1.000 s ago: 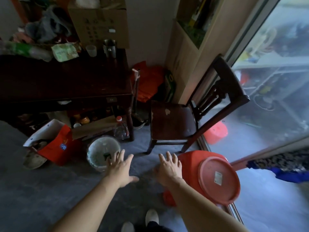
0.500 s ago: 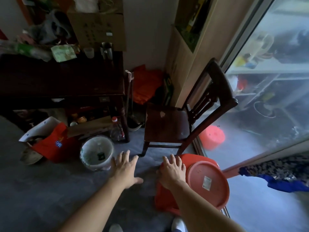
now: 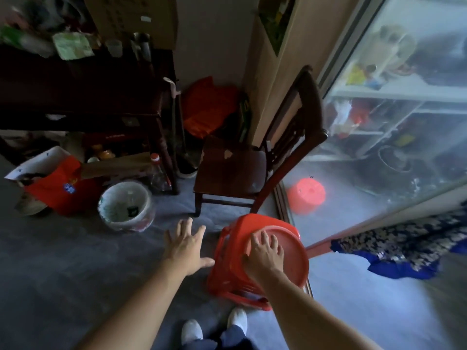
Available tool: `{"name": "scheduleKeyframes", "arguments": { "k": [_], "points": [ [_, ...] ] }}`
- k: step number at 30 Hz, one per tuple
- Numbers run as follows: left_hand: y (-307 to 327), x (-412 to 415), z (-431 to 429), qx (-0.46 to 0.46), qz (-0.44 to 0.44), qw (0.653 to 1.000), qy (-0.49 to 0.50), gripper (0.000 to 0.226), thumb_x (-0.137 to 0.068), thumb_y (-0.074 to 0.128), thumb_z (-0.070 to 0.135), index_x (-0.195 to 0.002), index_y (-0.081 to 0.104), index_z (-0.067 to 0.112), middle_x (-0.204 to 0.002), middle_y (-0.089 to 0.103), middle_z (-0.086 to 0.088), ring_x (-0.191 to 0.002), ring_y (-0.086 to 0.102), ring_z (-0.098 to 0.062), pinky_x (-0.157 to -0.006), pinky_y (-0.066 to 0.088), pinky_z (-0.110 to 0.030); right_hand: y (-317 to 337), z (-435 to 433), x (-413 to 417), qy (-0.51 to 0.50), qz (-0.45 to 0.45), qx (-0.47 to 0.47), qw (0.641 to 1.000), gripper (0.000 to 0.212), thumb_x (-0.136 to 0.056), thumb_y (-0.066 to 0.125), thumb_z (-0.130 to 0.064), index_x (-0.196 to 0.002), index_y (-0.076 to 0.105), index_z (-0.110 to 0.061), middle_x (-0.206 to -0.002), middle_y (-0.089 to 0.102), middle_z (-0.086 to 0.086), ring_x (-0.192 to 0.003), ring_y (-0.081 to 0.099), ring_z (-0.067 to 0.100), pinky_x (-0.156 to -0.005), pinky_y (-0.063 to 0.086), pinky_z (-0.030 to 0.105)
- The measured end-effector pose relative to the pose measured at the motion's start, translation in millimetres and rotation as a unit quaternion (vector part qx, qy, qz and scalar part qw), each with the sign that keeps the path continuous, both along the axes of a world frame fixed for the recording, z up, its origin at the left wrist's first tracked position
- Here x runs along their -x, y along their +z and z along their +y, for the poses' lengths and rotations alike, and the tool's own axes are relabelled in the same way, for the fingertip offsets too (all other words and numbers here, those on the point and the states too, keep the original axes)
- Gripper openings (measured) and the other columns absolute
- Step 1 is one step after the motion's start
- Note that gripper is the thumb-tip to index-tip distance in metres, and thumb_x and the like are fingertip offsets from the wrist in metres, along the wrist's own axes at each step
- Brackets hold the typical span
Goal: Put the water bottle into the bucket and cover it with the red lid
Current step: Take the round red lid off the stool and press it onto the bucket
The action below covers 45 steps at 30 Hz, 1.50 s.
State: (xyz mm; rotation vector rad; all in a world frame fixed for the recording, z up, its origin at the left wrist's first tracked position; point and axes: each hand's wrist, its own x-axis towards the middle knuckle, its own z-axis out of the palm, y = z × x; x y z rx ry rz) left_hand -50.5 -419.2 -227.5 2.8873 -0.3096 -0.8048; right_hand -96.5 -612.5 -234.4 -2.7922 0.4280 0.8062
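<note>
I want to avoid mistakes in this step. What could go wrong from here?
1. The right hand lies flat on the red lid, which sits tilted on the red stool; it might slide off.
2. The water bottle stands close against the table leg and a cardboard flap, so the empty left hand may have a cramped reach.

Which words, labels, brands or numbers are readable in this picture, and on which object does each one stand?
No text here is sharp enough to quote.
Cardboard box: faint dark printing and a small white label, blurred.
Red bag: a blue and white badge, too small to read.
Green packet on the dark table: pale markings, unreadable.
Red lid under the right hand: no label visible.
Water bottle: nothing legible.
</note>
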Motion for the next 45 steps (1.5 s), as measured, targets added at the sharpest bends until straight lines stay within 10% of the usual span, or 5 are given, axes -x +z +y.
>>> {"name": "scheduleKeyframes", "arguments": {
  "k": [23,33,37,41,45],
  "points": [
    [-137,-1,-148,0.079,0.035,0.996,0.033,0.099,-0.069,0.066,0.063,-0.147,0.019,0.026,-0.156,0.014,-0.014,-0.140,0.017,-0.037,-0.111,0.019,-0.054,-152,-169,46,-0.350,0.075,-0.061,0.932,0.065,-0.087,0.056,-0.032,-0.143,0.038,-0.005,-0.139,0.050,0.021,-0.128,0.044,0.040,-0.106,0.036,0.045],
    [-224,3,-175,0.080,0.032,0.994,0.070,0.097,-0.066,0.072,0.057,-0.145,0.027,0.024,-0.152,0.024,-0.016,-0.135,0.024,-0.039,-0.109,0.021,-0.050,-255,-193,67,-0.635,-0.004,-0.274,0.722,0.058,-0.082,0.078,-0.028,-0.129,0.054,-0.005,-0.115,0.067,0.017,-0.104,0.066,0.037,-0.060,0.059,0.036],
    [-225,2,-177,0.086,0.025,0.993,0.076,0.096,-0.068,0.072,0.056,-0.145,0.026,0.022,-0.151,0.025,-0.016,-0.136,0.024,-0.039,-0.110,0.022,-0.052,-260,-198,74,-0.656,-0.025,-0.305,0.690,0.039,-0.081,0.080,-0.031,-0.105,0.065,-0.005,-0.098,0.072,0.013,-0.088,0.070,0.030,-0.041,0.054,0.024],
    [-220,-3,-179,0.094,0.024,0.991,0.087,0.095,-0.070,0.070,0.056,-0.146,0.023,0.023,-0.153,0.022,-0.015,-0.138,0.022,-0.038,-0.110,0.022,-0.053,-258,-207,76,-0.663,-0.044,-0.372,0.648,0.035,-0.081,0.079,-0.030,-0.111,0.065,-0.019,-0.105,0.072,0.006,-0.085,0.068,0.025,-0.048,0.056,0.028],
    [-213,-12,-180,0.106,0.018,0.989,0.101,0.094,-0.071,0.070,0.055,-0.147,0.022,0.023,-0.153,0.023,-0.015,-0.138,0.023,-0.037,-0.110,0.022,-0.052,-251,-212,75,-0.665,-0.034,-0.503,0.551,0.056,-0.086,0.072,-0.017,-0.139,0.053,-0.017,-0.131,0.067,0.010,-0.117,0.062,0.037,-0.090,0.056,0.055]
  ]
}}
